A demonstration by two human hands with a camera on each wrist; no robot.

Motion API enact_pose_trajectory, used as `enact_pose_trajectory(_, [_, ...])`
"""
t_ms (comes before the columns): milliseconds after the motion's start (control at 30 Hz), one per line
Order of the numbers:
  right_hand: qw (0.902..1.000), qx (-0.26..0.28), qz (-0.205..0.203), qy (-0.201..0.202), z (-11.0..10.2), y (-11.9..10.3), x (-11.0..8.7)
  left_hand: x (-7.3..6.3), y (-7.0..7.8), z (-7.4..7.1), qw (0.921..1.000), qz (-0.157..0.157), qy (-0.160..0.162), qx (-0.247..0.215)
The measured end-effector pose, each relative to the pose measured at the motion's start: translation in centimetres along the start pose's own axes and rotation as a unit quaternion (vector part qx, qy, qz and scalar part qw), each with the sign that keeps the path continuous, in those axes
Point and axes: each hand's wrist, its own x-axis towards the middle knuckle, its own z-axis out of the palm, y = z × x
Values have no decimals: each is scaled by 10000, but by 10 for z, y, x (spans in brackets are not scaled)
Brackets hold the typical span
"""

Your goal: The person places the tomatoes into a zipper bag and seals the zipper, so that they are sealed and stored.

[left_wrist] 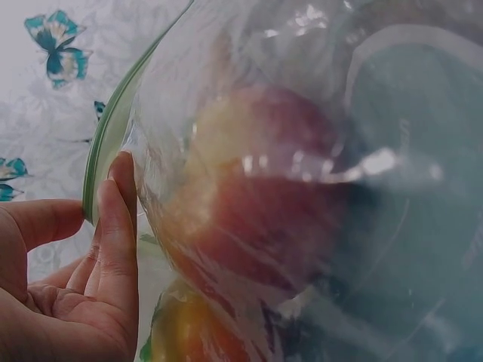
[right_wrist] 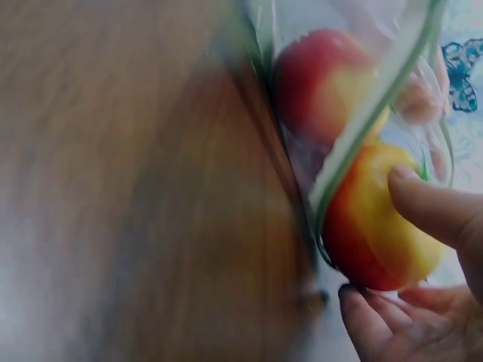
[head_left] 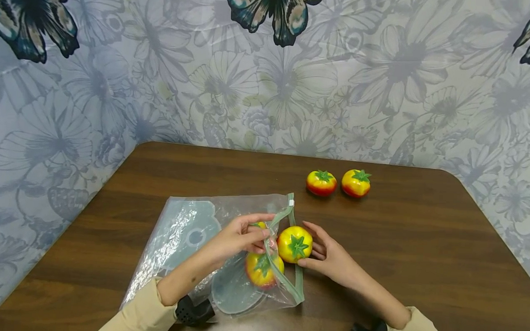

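Note:
A clear zip bag [head_left: 239, 207] with a green-edged mouth and pale blue flower prints lies on the table, its mouth facing right. My left hand [head_left: 238, 236] pinches the upper layer at the green edge [left_wrist: 113, 143], lifting it from the lower one. In my right hand [head_left: 334, 259] is a yellow-and-red tomato [head_left: 295, 244] with a green star-shaped top, gripped between thumb and fingers at the bag's mouth. Another tomato [head_left: 261, 271] lies inside the bag just behind the mouth. Part of one more tomato [head_left: 260, 225] shows behind my left fingers.
Two similar tomatoes, a left one [head_left: 321, 183] and a right one [head_left: 356, 183], stand side by side beyond the bag's upper right corner. The brown wooden table [head_left: 420, 229] ends at a wall [head_left: 380, 116] papered with flowers and butterflies.

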Motion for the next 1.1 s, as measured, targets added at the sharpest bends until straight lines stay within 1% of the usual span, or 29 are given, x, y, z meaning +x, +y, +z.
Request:
enact_pose_trajectory(133, [9990, -1, -263, -352, -8, 3, -4, 0, -1, 0, 10000, 12, -8, 11])
enact_pose_trajectory(267, [9975, -155, -522, -451, -11, 5, -4, 0, -1, 0, 10000, 62, -27, 0])
enact_pose_trajectory(367, [9974, -286, -540, -393, -11, 5, -4, 0, -1, 0, 10000, 64, -25, 14])
enact_pose_trajectory(500, [9979, -441, -394, -264, -11, 4, -4, 1, -1, -1, 10000, -2, -19, 65])
enact_pose_trajectory(633, [9967, -721, -353, -98, -11, 4, -4, 1, 0, -1, 10000, -38, -12, 85])
enact_pose_trajectory(900, [9937, -1018, -403, 215, -6, 4, 2, 2, 2, -2, 10000, -44, -33, 75])
enact_pose_trajectory(1100, [9921, -1096, -531, 296, -2, 4, 6, 4, 4, -2, 9999, -51, -42, 152])
